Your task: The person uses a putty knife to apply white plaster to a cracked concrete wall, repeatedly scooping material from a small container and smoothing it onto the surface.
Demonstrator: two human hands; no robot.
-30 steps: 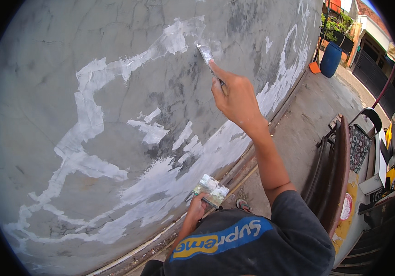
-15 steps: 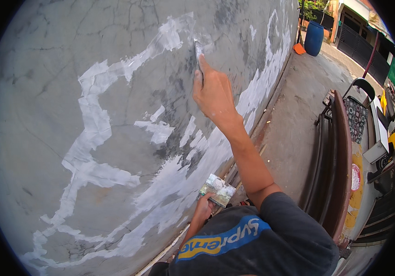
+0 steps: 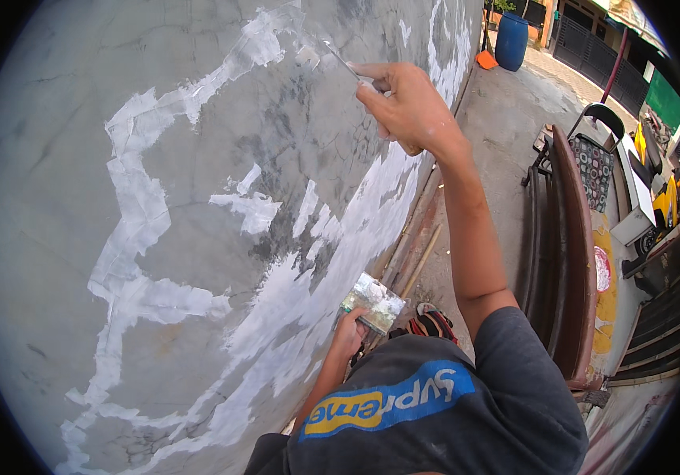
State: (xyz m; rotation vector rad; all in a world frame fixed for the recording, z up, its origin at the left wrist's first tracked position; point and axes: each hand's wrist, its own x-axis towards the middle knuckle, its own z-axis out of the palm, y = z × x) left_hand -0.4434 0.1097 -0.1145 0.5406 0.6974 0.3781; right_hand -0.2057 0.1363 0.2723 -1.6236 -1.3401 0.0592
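My right hand (image 3: 409, 107) is closed round a putty knife (image 3: 341, 60). Its narrow blade points up and left, edge-on, close to the grey cracked wall (image 3: 39, 214); whether the tip touches is hard to tell. Just left of the blade lies a small light smear of filler (image 3: 306, 57). White filler (image 3: 140, 194) runs in a jagged band over the wall's cracks. Low by my body, my left hand (image 3: 348, 334) grips a flat, square plate (image 3: 373, 302) smeared with white filler. The fingers under the plate are partly hidden.
Right of me stands a long brown bench (image 3: 581, 261), with a chair with a patterned seat (image 3: 593, 170) behind it. A blue barrel (image 3: 512, 41) and an orange dustpan-like thing (image 3: 485, 59) stand farther off. A wooden stick (image 3: 421, 261) lies along the wall's foot.
My right hand has drawn the putty knife rightward and turned it, leaving a small light smear on the wall. My left hand still holds the plate low. The view has shifted slightly.
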